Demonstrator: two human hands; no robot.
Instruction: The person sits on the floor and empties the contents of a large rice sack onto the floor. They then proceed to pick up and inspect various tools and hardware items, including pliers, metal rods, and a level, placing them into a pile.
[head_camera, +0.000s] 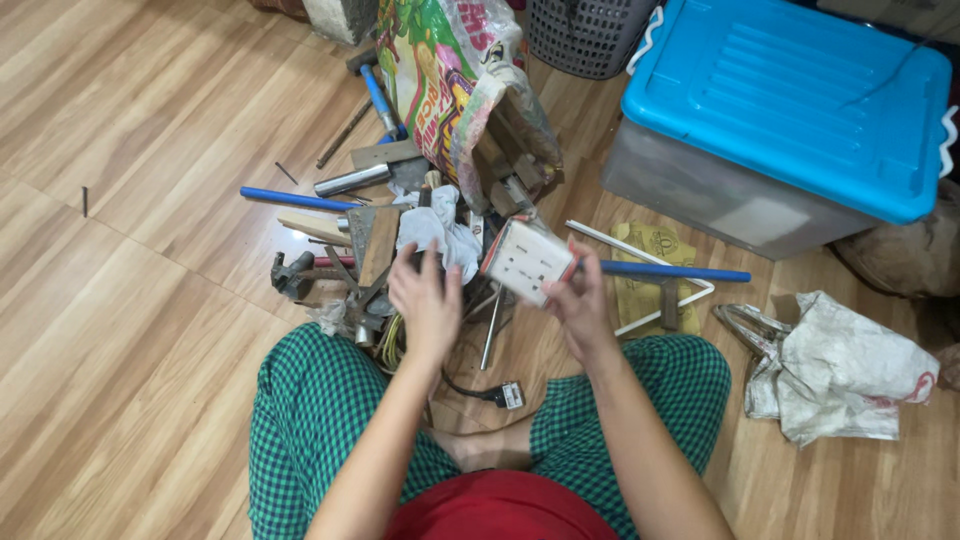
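Hands over a heap of tools on a wooden floor, seen from above the sitter's green checked knees.

Nearest, a black plug (507, 394) on its cord lies on the floor between the legs. The left hand (428, 300) hovers with fingers spread and loosely open, holding nothing, just above a crumpled white cloth (440, 228) and scraps of wood and metal. The right hand (578, 305) is closed around the edge of a white socket box (527, 262), lifted and tilted just above the heap, between both hands. Behind it a blue rod (675, 271) runs to the right; a white sack (835, 368) lies right of the knee. Farther off stand a printed bag (450, 70), a blue-handled hammer (378, 95), a grey basket (585, 35) and a clear bin with a blue lid (790, 95).
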